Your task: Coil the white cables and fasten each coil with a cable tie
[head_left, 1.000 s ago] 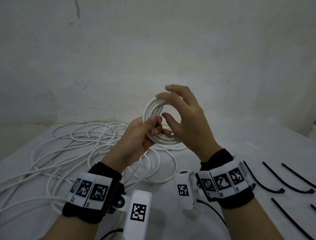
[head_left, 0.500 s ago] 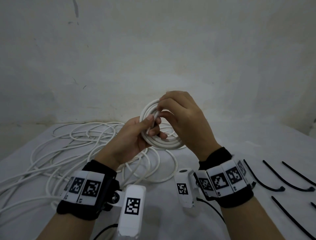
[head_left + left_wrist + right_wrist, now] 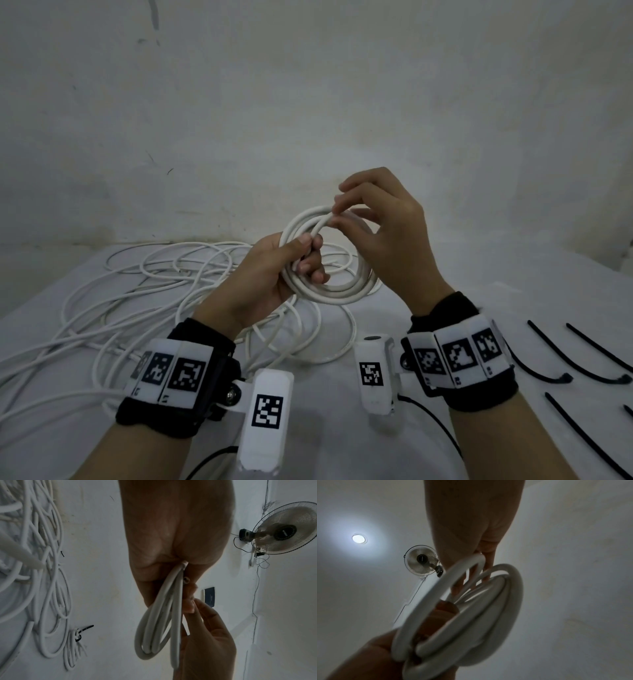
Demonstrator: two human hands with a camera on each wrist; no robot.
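A white cable coil [image 3: 337, 291] of several loops hangs in the air above the table. My left hand [image 3: 301, 255] grips the coil's left side, thumb across the strands. My right hand [image 3: 337, 214] pinches the cable's free end at the top of the coil, fingers curled. In the left wrist view the coil [image 3: 159, 631] hangs below my left palm with the right hand's fingers [image 3: 202, 612] beside it. In the right wrist view the coil [image 3: 471, 608] fills the middle. Black cable ties [image 3: 548, 356] lie on the table at the right.
A loose tangle of white cable [image 3: 113, 308] spreads over the left half of the white table [image 3: 445, 281]. A small tied bundle [image 3: 75, 642] with a black tie lies by the wall. A wall-mounted fan [image 3: 284, 528] hangs above. The wall stands close behind.
My right hand has lifted from the coil's left side to its top, drawing the free end up. The coil and left hand have stayed nearly in place.
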